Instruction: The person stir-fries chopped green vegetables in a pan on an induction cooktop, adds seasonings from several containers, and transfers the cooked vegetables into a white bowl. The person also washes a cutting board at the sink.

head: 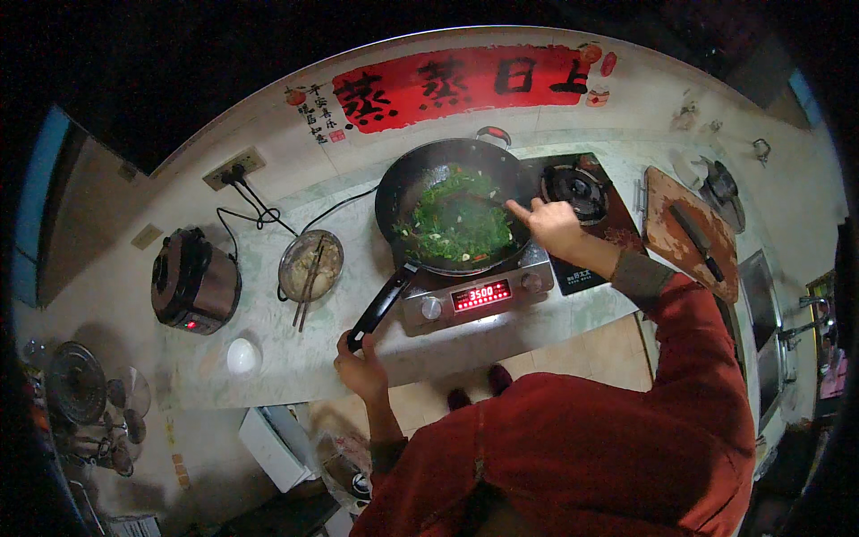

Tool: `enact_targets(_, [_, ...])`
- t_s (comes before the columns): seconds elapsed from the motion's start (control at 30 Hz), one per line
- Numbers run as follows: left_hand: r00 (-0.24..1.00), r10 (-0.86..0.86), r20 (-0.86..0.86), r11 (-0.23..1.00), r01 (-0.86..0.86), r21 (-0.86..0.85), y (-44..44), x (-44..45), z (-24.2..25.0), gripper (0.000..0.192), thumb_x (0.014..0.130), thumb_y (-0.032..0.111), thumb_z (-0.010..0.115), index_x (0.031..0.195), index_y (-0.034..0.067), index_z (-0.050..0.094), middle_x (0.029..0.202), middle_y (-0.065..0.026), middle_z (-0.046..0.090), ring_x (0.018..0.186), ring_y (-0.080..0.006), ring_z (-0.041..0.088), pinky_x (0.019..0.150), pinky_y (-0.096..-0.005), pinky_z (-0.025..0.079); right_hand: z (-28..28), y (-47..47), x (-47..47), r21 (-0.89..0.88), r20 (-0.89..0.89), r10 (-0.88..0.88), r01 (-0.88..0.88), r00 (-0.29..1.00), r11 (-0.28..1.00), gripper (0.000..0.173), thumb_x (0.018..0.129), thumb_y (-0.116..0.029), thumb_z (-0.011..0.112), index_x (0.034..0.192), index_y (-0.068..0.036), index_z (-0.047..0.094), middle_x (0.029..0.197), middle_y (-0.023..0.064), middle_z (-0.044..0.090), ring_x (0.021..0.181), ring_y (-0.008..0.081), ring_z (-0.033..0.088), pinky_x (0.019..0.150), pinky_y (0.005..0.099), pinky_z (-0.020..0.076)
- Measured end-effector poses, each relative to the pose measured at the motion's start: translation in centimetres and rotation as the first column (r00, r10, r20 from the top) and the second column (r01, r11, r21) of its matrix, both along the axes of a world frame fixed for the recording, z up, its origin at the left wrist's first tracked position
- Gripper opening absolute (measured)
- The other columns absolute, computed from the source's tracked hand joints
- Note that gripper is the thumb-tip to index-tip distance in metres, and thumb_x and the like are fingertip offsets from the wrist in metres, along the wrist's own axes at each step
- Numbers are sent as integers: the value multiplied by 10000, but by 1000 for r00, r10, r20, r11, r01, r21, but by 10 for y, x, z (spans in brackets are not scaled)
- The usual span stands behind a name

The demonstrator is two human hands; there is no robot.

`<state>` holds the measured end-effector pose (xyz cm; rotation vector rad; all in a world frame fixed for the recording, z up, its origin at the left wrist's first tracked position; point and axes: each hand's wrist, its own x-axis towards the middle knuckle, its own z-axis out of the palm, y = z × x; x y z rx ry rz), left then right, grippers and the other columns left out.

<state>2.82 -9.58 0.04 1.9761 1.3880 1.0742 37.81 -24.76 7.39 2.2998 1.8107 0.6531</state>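
My left hand (363, 371) grips the black handle (386, 302) of a deep black wok at the counter's front. The wok (396, 181) sits on a steel induction cooker (429, 322) with a lit red display. Chopped green leaves (463, 228), with pale and orange-red bits among them, fill its bottom. Over the wok's right rim, my right hand (551, 225) is curled with the index finger stretched toward the greens. It seems to hold a dark, thin-handled stirring utensil, which is hard to make out against the wok and steam.
Left of the wok stands a metal bowl (288, 275) of pale food with chopsticks (310, 285) across it. Farther left are a rice cooker (201, 285) and a white rounded object (242, 356). At right lie a black hob (604, 231), a cutting board (664, 201) with a cleaver (691, 231), and a sink (765, 315).
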Motion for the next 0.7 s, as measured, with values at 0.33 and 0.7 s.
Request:
enact_targets(0.33, [995, -13, -103, 995, 3, -99, 1, -4, 3, 390, 768, 303, 611, 1062, 55, 547, 876, -148, 620, 808, -310, 557, 682, -409, 431, 3, -23, -23, -109, -30, -27, 23, 999, 994, 492, 742, -119, 503, 1226, -180, 446, 692, 86, 514, 524, 210, 566, 408, 323, 426])
enact_targets(0.7, [999, -46, 27, 999, 46, -5, 4, -37, -3, 180, 739, 198, 639, 835, 52, 593, 737, -74, 616, 689, -255, 564, 619, -361, 432, -38, -28, -50, -6, -66, -184, 184, 981, 983, 568, 744, -103, 494, 1260, -316, 395, 832, 68, 535, 546, 251, 571, 463, 364, 463])
